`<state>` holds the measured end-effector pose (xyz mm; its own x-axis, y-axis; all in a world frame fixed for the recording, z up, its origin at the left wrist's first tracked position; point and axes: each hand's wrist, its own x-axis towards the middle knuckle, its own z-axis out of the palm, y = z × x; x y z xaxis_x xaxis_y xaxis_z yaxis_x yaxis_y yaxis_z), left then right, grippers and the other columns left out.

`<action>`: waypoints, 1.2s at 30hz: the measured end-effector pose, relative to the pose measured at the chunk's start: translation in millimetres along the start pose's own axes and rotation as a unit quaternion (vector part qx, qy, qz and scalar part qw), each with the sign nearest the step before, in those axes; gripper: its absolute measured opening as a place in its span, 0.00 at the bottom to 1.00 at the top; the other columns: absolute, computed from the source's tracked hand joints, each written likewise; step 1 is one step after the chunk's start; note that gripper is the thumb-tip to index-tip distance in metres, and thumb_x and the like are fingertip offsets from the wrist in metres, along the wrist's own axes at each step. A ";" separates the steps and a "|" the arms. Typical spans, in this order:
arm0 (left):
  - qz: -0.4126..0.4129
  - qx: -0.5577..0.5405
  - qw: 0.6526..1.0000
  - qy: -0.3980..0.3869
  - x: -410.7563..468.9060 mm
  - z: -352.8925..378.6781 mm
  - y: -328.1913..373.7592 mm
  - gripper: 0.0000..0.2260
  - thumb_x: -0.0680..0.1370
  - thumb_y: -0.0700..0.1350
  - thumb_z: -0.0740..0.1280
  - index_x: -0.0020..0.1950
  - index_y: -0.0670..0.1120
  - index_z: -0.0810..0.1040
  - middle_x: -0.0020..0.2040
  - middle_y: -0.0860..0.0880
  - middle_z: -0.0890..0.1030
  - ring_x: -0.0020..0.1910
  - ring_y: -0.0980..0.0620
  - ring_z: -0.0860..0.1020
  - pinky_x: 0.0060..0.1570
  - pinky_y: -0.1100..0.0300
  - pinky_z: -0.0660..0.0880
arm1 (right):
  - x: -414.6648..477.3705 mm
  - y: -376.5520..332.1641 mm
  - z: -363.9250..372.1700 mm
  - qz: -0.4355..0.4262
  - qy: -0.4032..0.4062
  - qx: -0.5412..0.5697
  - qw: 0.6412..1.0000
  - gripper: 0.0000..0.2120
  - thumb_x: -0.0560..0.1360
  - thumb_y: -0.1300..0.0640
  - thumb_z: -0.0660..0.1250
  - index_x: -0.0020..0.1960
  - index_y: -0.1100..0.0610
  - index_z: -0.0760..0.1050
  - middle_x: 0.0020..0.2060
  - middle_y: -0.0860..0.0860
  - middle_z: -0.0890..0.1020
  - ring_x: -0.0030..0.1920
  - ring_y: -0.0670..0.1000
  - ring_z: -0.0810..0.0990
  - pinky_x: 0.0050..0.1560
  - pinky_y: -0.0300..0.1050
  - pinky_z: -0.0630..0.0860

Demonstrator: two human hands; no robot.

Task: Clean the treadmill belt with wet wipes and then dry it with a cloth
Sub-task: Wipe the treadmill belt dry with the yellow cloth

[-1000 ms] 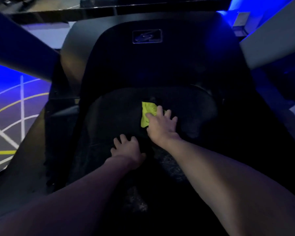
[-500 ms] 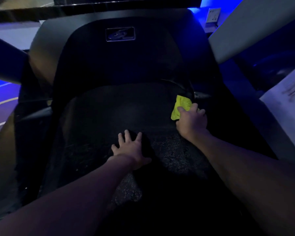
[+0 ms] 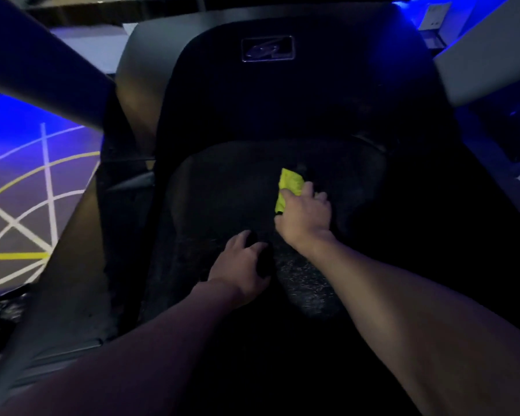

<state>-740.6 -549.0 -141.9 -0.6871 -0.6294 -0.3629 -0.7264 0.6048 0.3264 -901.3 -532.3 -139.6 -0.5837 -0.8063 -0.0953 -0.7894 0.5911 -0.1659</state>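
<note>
The dark treadmill belt [image 3: 222, 199] fills the middle of the head view, dimly lit. My right hand [image 3: 305, 217] presses a bright yellow-green cloth [image 3: 288, 187] flat on the belt near its front end, a little right of centre; most of the cloth sticks out beyond my fingers. My left hand [image 3: 240, 265] rests on the belt closer to me and to the left of the right hand, its fingertips curled down into shadow. A speckled patch of belt [image 3: 303, 280] shows between my forearms.
The black motor cover [image 3: 267, 94] with a logo plate [image 3: 267, 49] rises ahead of the belt. Grey handrail uprights slant at the left [image 3: 42, 76] and right [image 3: 487, 61]. Blue-lit floor with white and yellow lines [image 3: 27, 211] lies to the left.
My right hand slid the cloth from the belt's centre to its right edge, then back toward the centre. My left hand stayed on the belt and its fingers curled.
</note>
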 end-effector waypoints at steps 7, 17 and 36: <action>-0.056 0.002 0.998 0.013 -46.2 -21.7 -83.9 0.21 0.72 0.48 0.68 0.65 0.47 0.76 0.71 0.46 0.66 0.70 0.45 0.65 0.69 0.53 0.66 | -15.2 -141.7 28.3 -0.097 -0.015 -0.005 0.995 0.20 0.75 0.45 0.66 0.66 0.46 0.71 0.65 0.58 0.67 0.59 0.64 0.71 0.61 0.55 0.69; -0.139 -0.042 0.989 0.033 -83.1 -37.1 -121.0 0.16 0.70 0.43 0.65 0.56 0.41 0.81 0.54 0.45 0.78 0.55 0.43 0.77 0.57 0.55 0.74 | -38.3 -212.7 40.3 -0.177 -0.052 0.069 0.980 0.29 0.74 0.46 0.69 0.73 0.43 0.63 0.66 0.55 0.67 0.61 0.61 0.71 0.58 0.55 0.70; -0.061 0.045 0.995 -0.063 -29.9 -9.9 28.0 0.18 0.74 0.50 0.64 0.62 0.45 0.77 0.60 0.42 0.71 0.61 0.39 0.69 0.62 0.46 0.71 | -31.1 -33.3 5.8 -0.100 -0.056 0.021 0.993 0.20 0.80 0.52 0.61 0.70 0.42 0.67 0.69 0.56 0.63 0.62 0.63 0.66 0.60 0.60 0.66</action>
<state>-740.5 -518.0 -113.2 -0.5819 -0.6387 -0.5035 -0.7969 0.5715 0.1959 -855.7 -527.1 -136.8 -0.3892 -0.9063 -0.1646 -0.8773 0.4192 -0.2338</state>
